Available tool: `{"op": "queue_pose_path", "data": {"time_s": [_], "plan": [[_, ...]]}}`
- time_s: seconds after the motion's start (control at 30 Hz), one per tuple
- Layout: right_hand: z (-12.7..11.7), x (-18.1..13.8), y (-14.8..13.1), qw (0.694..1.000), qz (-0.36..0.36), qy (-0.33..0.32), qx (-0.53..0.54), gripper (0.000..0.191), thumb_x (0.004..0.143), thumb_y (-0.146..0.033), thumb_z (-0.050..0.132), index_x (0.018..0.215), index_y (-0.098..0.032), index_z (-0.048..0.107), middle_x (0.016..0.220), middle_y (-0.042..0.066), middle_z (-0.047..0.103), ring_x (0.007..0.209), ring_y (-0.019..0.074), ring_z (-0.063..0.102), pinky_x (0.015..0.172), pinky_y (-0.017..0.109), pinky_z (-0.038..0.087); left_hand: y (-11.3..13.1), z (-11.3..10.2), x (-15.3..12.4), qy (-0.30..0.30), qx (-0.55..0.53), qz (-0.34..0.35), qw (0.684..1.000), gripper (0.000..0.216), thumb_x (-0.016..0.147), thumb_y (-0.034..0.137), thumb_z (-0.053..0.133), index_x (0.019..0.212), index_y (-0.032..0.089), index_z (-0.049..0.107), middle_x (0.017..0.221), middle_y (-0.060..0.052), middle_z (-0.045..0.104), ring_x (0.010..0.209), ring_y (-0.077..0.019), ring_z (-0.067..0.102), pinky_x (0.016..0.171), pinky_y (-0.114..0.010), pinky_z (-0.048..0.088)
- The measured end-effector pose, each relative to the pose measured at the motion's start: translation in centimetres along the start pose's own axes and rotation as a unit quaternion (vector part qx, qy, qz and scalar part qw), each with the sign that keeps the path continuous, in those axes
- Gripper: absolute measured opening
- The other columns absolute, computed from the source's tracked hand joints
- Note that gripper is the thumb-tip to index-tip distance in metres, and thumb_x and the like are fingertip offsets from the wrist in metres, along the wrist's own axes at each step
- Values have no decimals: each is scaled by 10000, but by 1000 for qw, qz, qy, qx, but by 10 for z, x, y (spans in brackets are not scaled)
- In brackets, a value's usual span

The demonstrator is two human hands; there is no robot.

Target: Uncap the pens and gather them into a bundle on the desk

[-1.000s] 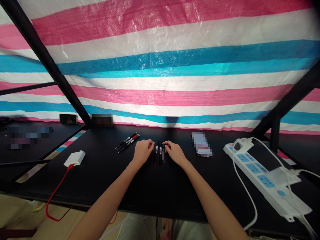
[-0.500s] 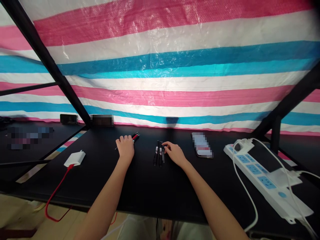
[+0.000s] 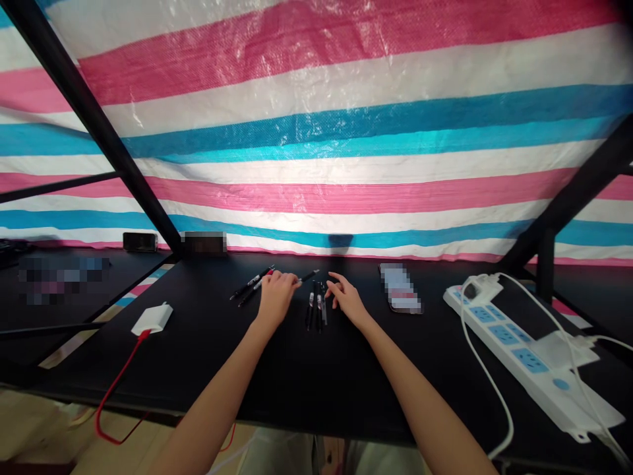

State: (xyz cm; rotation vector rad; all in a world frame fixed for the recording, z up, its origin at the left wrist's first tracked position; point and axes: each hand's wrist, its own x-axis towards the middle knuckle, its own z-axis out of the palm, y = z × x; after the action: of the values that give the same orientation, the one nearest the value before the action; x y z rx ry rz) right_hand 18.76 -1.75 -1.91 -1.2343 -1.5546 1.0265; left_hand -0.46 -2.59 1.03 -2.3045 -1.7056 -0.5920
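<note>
The left hand (image 3: pixel 274 297) is closed around a black pen (image 3: pixel 309 274), whose end pokes out toward the right above the black table (image 3: pixel 306 376). The right hand (image 3: pixel 347 298) holds nothing, its fingers loosely spread, just right of a row of pens (image 3: pixel 316 309). More pens (image 3: pixel 250 286) lie left of the left hand.

Left forearm (image 3: pixel 222 396) and right forearm (image 3: pixel 410 389) bare, stretched forward and converging, left grip (image 3: pixel 275 297) knuckles up with fingers curled tight, right grip (image 3: pixel 347 300) near it, palm down, fingers loose and spread, forefinger lifted
</note>
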Motion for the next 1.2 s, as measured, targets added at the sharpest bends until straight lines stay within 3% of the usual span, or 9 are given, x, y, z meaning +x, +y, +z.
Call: {"op": "queue_pose_path", "data": {"time_s": [0.17,0.3,0.43,0.57,0.67,0.9,1.03,1.2], "plan": [[-5,2,-4,993,-7,-7,116,434,777,-466,420,1011,-158,617,700,11,568,429,55,435,357,170,265,23,4,-4,-11,-35,87,996,247,877,340,353,910,209,560,894,-46,608,863,-183,454,763,-337,247],[-8,2,-6,989,-19,33,144,387,751,-462,476,903,-155,657,669,2,543,415,44,405,358,177,245,22,3,-4,0,-32,93,995,277,885,349,327,962,215,556,910,-44,602,870,-180,449,784,-339,241],[-13,4,-3,969,-24,163,186,400,748,-502,469,780,-139,633,638,-4,515,402,38,388,357,184,237,15,-3,-3,13,-21,70,997,286,886,340,322,995,222,559,919,-53,596,887,-193,446,785,-348,239],[-27,8,5,924,13,296,239,431,735,-567,440,724,-151,555,622,-3,511,389,37,388,349,185,257,11,-9,-1,25,-29,40,998,289,872,377,345,898,214,583,891,-53,600,882,-196,454,804,-352,242],[-37,11,10,898,32,344,272,437,715,-605,435,661,-173,461,619,0,537,378,43,437,340,180,274,9,-10,0,33,-25,7,999,301,862,395,348,883,201,578,841,-57,609,862,-201,464,796,-358,248],[-36,12,10,942,32,246,225,382,687,-545,524,716,-183,405,551,-4,592,318,76,479,292,170,236,-4,7,1,-61,-13,-39,997,310,813,395,388,669,182,561,676,-44,606,750,-203,502,751,-364,264],[-27,12,14,974,52,162,152,335,704,-479,530,809,-179,424,474,-39,561,272,81,441,272,162,219,-2,13,-2,-92,-32,-32,995,362,814,435,367,632,179,545,615,-28,581,706,-186,518,708,-335,270],[-18,12,22,990,63,57,111,459,723,-375,527,1096,-171,354,580,-41,595,329,86,481,309,173,317,6,16,-2,-106,-57,3,993,375,835,457,337,679,185,541,634,-14,577,688,-168,524,690,-310,273]]}}
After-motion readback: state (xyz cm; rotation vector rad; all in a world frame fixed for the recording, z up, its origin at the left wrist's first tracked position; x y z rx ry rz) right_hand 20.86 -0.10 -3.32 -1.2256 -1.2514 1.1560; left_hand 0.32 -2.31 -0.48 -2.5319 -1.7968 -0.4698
